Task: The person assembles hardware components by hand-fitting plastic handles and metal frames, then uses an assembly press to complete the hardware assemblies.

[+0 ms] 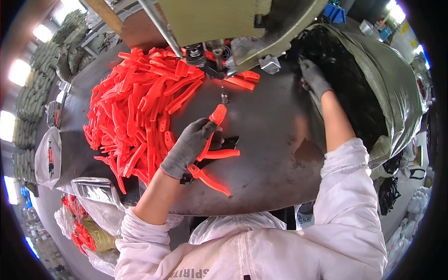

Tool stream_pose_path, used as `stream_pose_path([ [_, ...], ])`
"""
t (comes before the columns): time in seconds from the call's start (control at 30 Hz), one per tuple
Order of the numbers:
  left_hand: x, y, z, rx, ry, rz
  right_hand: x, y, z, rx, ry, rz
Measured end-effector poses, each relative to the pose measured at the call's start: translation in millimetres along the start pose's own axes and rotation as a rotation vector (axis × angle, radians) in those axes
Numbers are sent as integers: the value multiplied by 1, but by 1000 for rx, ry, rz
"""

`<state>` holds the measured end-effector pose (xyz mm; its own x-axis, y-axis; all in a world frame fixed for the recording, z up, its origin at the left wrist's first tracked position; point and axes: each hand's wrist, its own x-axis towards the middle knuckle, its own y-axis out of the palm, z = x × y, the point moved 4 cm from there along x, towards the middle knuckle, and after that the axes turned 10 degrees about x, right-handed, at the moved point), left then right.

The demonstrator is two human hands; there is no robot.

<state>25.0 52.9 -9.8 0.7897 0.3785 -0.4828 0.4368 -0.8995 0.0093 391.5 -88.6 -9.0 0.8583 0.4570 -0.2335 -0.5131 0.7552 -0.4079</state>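
My left hand [192, 144], in a grey knit glove, is closed round a red plastic handle [218, 114] whose broad end points up toward the machine. Below the fingers, red handles [210, 179] stick out to the right, with dark pieces [228, 143] beside them; whether the hand grips these too cannot be told. My right hand [315, 78], gloved alike, reaches to the edge of an open woven sack [378, 60] full of shiny black parts [343, 74]. Its fingers are curled, and what they hold is hidden.
A heap of red handles [135, 112] covers the table's left side. The machine head [214, 18] overhangs the middle, above a small metal pin [224, 99] on the dark metal table [270, 163]. Two red handles [242, 80] lie behind the pin. Bags [95, 235] stand at lower left.
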Motion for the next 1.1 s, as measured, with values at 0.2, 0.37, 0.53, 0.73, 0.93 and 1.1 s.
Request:
stream_pose_path([
  [0.2, 14, -11, -34, 45, 161, -102, -36, 3, -32, 1488, -152, -200],
  [0.37, 24, -22, -50, 108, 157, -84, -149, 70, 24, 1004, -31, 224],
  [0.53, 25, -9, -63, 202, 120, -69, -171, 103, 42, 466, 80, 498],
  [0.73, 29, -12, -65, 257, 132, -53, -170, 117, 52, 359, -168, 545],
  [0.93, 49, -25, -39, 395, 61, -215, -168, 128, 43, 358, 26, 603],
  [1.1, 53, -80, -36, 1527, -20, -563, -167, 128, 37, 393, 9, 590],
])
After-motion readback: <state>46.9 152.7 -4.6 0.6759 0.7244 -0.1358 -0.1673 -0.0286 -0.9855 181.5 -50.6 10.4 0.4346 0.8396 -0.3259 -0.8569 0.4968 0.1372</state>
